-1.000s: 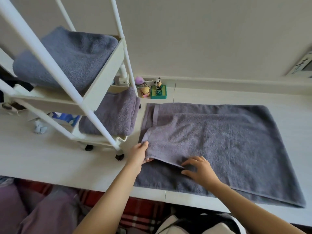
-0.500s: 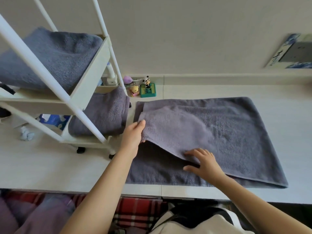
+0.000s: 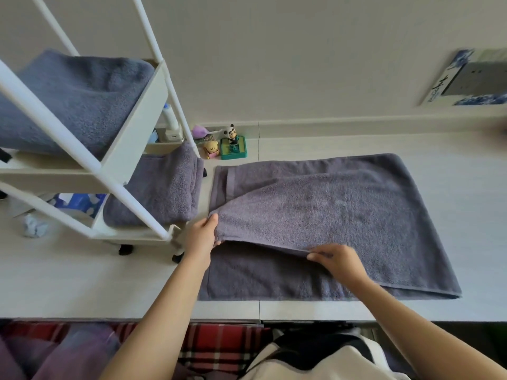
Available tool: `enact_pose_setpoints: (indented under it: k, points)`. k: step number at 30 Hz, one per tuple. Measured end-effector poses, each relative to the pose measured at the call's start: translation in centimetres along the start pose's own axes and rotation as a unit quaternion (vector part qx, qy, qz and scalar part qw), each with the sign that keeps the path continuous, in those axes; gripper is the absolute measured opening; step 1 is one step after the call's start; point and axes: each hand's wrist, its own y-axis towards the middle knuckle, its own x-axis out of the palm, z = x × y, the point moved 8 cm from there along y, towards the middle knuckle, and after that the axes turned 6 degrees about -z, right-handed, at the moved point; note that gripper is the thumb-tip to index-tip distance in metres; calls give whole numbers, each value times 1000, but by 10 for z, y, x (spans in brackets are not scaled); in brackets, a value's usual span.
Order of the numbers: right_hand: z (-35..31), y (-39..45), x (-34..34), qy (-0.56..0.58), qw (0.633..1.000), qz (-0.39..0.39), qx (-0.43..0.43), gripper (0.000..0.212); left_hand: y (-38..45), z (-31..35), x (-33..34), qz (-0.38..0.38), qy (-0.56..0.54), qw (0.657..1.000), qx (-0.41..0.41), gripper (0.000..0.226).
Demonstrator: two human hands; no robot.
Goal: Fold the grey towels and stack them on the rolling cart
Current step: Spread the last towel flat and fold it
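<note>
A large grey towel (image 3: 343, 212) lies spread on the pale floor, its upper layer partly folded over the lower one. My left hand (image 3: 201, 237) pinches the left corner of that upper layer, lifted slightly. My right hand (image 3: 336, 260) pinches the same layer's near edge further right. To the left stands the white rolling cart (image 3: 131, 149). A folded grey towel (image 3: 74, 97) lies on its upper shelf and another folded grey towel (image 3: 159, 190) on its lower shelf.
Small toys, among them a panda figure on a green base (image 3: 233, 145), stand by the wall behind the towel. A crumpled blue cloth (image 3: 34, 229) lies left of the cart. A framed picture (image 3: 472, 78) leans on the wall at right. Plaid fabric (image 3: 219, 344) lies at the near edge.
My right hand has gone from lying flat on the towel to pinching the upper layer's edge. My left hand keeps the corner, first carrying it away, then back toward me.
</note>
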Motion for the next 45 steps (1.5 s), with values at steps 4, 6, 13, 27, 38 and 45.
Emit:
enact_pose_setpoints:
  k: [4, 6, 13, 27, 38, 45]
  points:
    - [-39, -16, -63, 27, 990, 132, -42, 9, -16, 40, -2, 12, -48, 996, 75, 20]
    - [-78, -38, -83, -32, 959, 219, -177, 13, -32, 53, -19, 43, -22, 989, 140, 23]
    - [-17, -17, 32, -119, 978, -19, -172, 34, -41, -63, -48, 48, 387, 921, 1, 30]
    - [-6, -13, 78, -130, 970, -115, -171, 52, -45, -64, -59, 78, 419, 902, 74, 18]
    - [45, 6, 11, -195, 981, 17, 14, 33, -49, -62, 5, -12, 385, 922, 44, 14]
    - [65, 15, -41, -278, 940, 60, 190, 45, -45, -46, 66, -79, 461, 882, 50, 15]
